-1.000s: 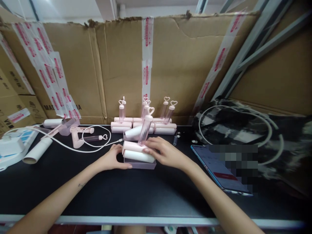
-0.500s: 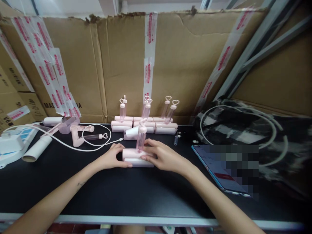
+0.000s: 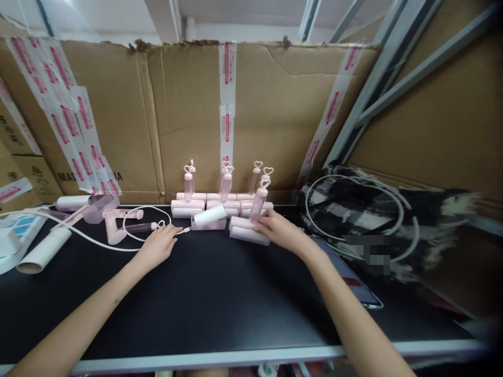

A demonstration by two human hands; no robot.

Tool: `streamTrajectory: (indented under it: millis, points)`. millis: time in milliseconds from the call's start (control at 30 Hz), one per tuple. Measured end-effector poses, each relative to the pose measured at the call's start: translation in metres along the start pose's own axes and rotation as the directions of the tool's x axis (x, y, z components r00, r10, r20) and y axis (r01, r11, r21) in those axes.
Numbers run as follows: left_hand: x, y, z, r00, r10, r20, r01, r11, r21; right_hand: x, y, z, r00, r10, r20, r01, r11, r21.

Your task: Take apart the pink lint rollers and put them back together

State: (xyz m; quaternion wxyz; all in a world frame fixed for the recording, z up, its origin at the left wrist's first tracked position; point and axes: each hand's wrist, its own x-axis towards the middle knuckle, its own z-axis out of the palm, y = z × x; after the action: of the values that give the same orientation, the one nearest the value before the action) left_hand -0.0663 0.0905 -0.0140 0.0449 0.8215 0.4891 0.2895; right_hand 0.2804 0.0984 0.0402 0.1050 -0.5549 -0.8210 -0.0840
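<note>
My right hand (image 3: 285,231) grips a pink lint roller (image 3: 248,232), thumb and fingers at its right end. Its clear tube handle with a heart-shaped loop stands upright. My left hand (image 3: 157,247) reaches over the black table, fingers stretched out beside the heart loop of an unassembled pink roller frame (image 3: 113,229) and a white cable's plug (image 3: 184,230); whether they touch is hidden. Between my hands, a white paper roll (image 3: 211,215) leans in a clear pinkish cover (image 3: 208,225). Behind stand several finished lint rollers (image 3: 188,208) in two rows.
More white rolls (image 3: 45,251) and pink parts lie at the left, near a white power strip (image 3: 23,235). A phone (image 3: 359,283) rests at the right, below a coiled cable (image 3: 401,209) on black-and-white wrapping. A taped cardboard wall (image 3: 188,115) closes the back.
My right hand has carried the lint roller rightward and back toward the rows. My left hand has let go of it and moved left to the loose parts. The camera view has shifted.
</note>
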Motion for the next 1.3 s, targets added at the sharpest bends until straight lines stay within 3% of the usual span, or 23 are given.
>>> streamTrajectory:
  millis: [233,400,567,633,700,733,800,867,900,1000,1133,1300]
  points:
    - [0.002,-0.02,-0.023,0.986,-0.125,0.108,0.09,0.955,0.284,0.015,-0.01,0.019,0.983,0.138,-0.125,-0.148,0.986,-0.079]
    - [0.005,-0.034,-0.035,0.976,-0.203,0.079,0.141,0.866,0.48,0.018,0.002,0.024,0.958,0.236,-0.163,-0.251,0.965,-0.08]
    - [0.005,-0.04,-0.034,0.972,-0.232,0.029,0.179,0.819,0.545,0.017,0.015,0.024,0.947,0.268,-0.177,-0.279,0.959,-0.041]
    - [0.004,-0.04,-0.032,0.973,-0.231,0.003,0.192,0.815,0.547,0.014,0.012,0.02,0.923,0.311,-0.225,-0.324,0.946,-0.022]
    - [0.004,-0.039,-0.03,0.976,-0.214,-0.03,0.196,0.821,0.537,0.011,0.001,0.013,0.869,0.328,-0.37,-0.345,0.938,0.023]
    - [0.004,-0.038,-0.029,0.979,-0.199,-0.048,0.194,0.827,0.527,0.01,-0.008,0.01,0.846,0.289,-0.448,-0.298,0.953,0.052]
    - [0.005,-0.034,-0.026,0.984,-0.155,-0.081,0.175,0.849,0.499,0.01,-0.031,0.006,0.843,0.096,-0.529,-0.062,0.995,0.081]
    - [0.006,-0.028,-0.021,0.99,-0.1,-0.103,0.136,0.878,0.458,0.015,-0.054,0.008,0.874,-0.152,-0.461,0.21,0.975,0.076]
    - [0.007,-0.025,-0.018,0.992,-0.068,-0.107,0.108,0.895,0.433,0.02,-0.063,0.01,0.88,-0.228,-0.416,0.283,0.956,0.075]
    - [0.007,-0.013,-0.006,0.994,0.032,-0.109,0.008,0.937,0.348,0.039,-0.077,0.019,0.906,-0.238,-0.351,0.289,0.952,0.102]
    - [0.005,-0.001,0.004,0.984,0.141,-0.109,-0.111,0.964,0.241,0.061,-0.068,0.029,0.934,-0.191,-0.302,0.244,0.959,0.147]
    - [0.002,0.011,0.001,0.972,0.183,-0.147,-0.161,0.975,0.154,0.058,-0.056,0.018,0.93,-0.231,-0.287,0.291,0.938,0.187]
